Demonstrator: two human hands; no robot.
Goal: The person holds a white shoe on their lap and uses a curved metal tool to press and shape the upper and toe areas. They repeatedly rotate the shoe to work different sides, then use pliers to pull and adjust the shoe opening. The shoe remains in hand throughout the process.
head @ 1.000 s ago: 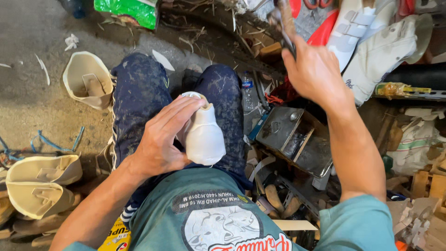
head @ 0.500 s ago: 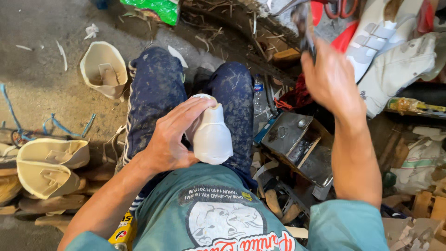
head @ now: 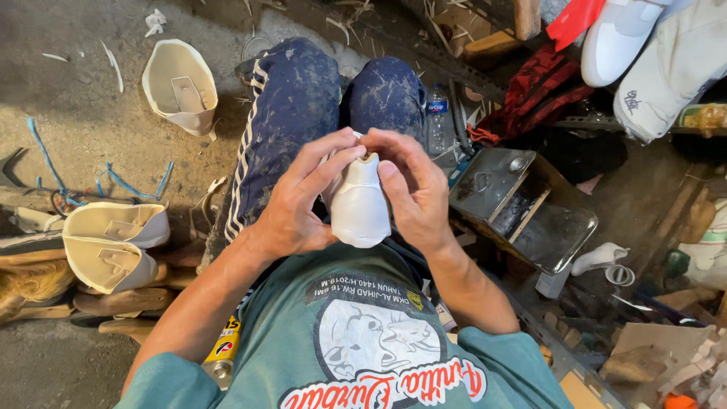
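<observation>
Hands: two are showing, the left [head: 291,204] and the right [head: 413,193], both gripping one white shoe upper [head: 360,208].
White uppers on the floor: three are lying there, one [head: 180,87] apart by the left knee and two [head: 121,223] [head: 102,261] stacked together at the left edge.
Bottles: one clear water bottle [head: 437,117] is standing beside the right knee.
Metal tins: one open tin [head: 522,208] is sitting at the right.
White shoes: two are lying at the top right, one [head: 621,38] beside the other [head: 674,68].
Blue cords: two are lying on the floor at the left, one [head: 45,155] and one [head: 125,182].
</observation>
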